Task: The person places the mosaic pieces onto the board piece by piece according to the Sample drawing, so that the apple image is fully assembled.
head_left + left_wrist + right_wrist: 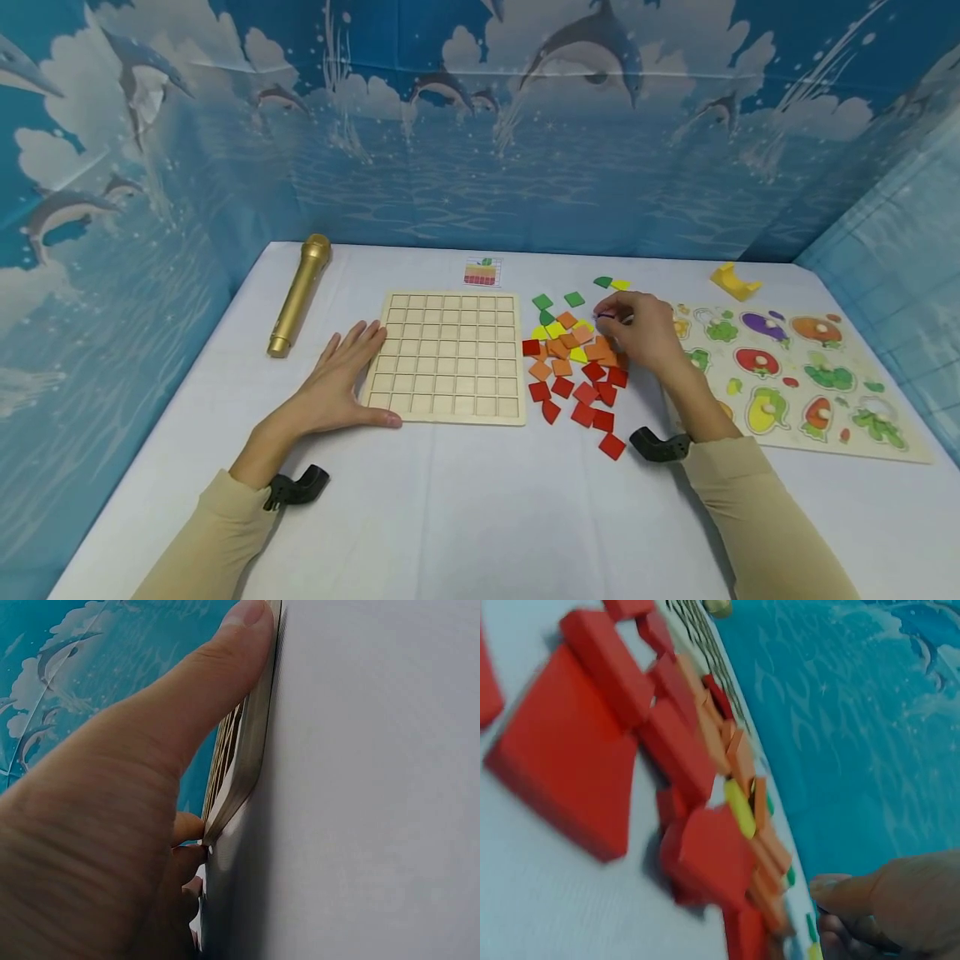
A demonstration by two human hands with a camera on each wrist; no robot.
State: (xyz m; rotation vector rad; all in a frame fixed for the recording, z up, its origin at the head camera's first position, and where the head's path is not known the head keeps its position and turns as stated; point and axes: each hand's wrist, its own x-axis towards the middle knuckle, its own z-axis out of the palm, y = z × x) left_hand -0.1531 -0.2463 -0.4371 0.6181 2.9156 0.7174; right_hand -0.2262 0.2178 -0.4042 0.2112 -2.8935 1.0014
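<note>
My left hand [341, 383] lies spread at the near left corner of a square wooden grid board [450, 358]. Its straight fingers touch the left side, and the thumb presses against the near edge, as the left wrist view also shows. To the right of the board, my right hand [643, 333] pinches a small dark purple piece [604, 316] between thumb and fingertips; most of that piece is hidden. Below this hand spreads a loose pile of flat tiles: red tiles [587, 393] nearest me, orange tiles [561, 367] in the middle, then yellow ones and green tiles [574, 299] farther back.
A small picture card [482, 272] lies behind the board. A gold microphone-shaped object [300, 296] is at the back left. On the right are a vegetable puzzle board [795, 375] and a yellow curved piece [735, 282]. A dolphin-print curtain [450, 167] hangs behind the white table.
</note>
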